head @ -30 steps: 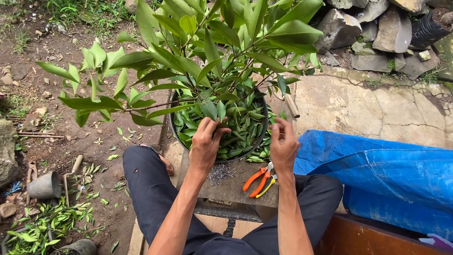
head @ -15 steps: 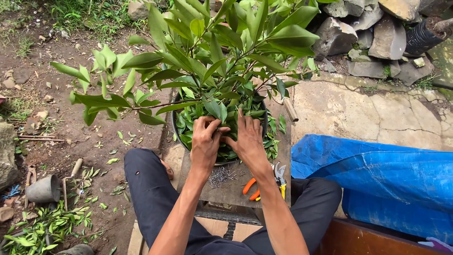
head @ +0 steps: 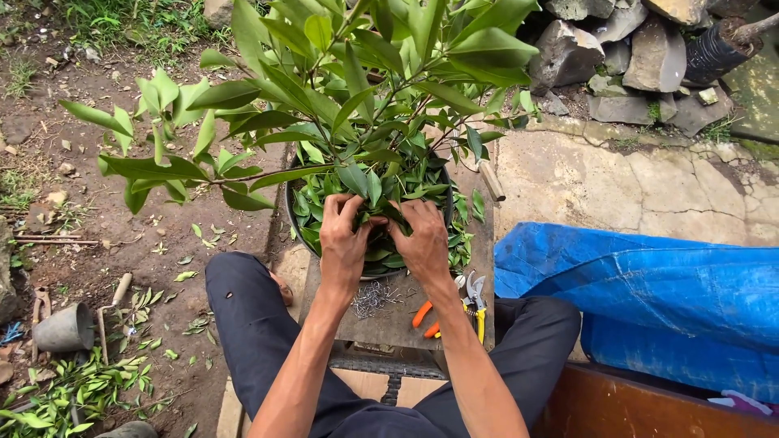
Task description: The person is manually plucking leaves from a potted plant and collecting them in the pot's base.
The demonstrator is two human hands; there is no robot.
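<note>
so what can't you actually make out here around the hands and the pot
- Head view: fingertips of the left hand and right hand, buried in leaves; any grip is hidden.
- Soil and stem base in the black pot, covered by cut leaves and hands.
- Pruning shears, partly behind the right forearm.
- Small grey pile on the board: too small to identify.

We see orange-handled pruning shears point(head: 442, 312) on the counter point(head: 389, 320) beside a small heap of metal wire bits point(head: 372, 298). A blue tarp point(head: 649, 292) lies to the right, grey rocks point(head: 641, 57) beyond it, and a small grey pot point(head: 63, 328) on the dirt at left.
</note>
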